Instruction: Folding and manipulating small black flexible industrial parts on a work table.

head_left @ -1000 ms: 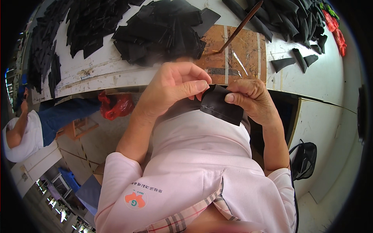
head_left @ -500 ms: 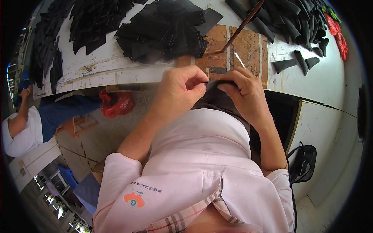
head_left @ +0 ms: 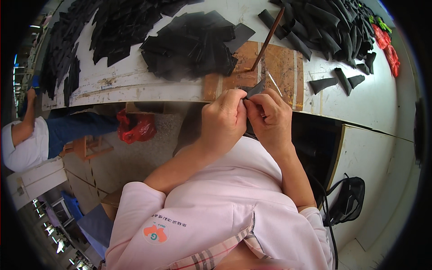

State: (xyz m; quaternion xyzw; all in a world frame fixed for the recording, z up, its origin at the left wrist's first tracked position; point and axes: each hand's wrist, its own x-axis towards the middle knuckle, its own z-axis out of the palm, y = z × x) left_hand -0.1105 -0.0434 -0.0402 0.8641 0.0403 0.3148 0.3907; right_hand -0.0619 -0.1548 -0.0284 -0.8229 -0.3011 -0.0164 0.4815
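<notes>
Close together at the table's front edge, my two hands pinch a small black piece of sheet material [head_left: 257, 88]. My left hand [head_left: 225, 117] is closed on its left end, fingertips pressed together. Against it, my right hand [head_left: 273, 118] is closed on the same piece with thumb and fingers. One pointed corner of the piece sticks up between the hands; the fingers hide the rest. Just beyond lies a brown taped board [head_left: 288, 67] on the white table [head_left: 130, 81]. A brown rod [head_left: 268, 39] slants over that board, with a thin shiny strip [head_left: 274, 84] nearby.
Flat black pieces lie in a heap [head_left: 186, 47], with more piles at the far left. Curled black pieces [head_left: 315, 27] are heaped at the far right, several loose. Red plastic bags [head_left: 135, 128] hang below the table's left side. Another person [head_left: 31, 139] is at the left.
My hands have come together, and my right hand has moved left to meet the left one. The black piece, stretched between them before, now shows a corner pointing up.
</notes>
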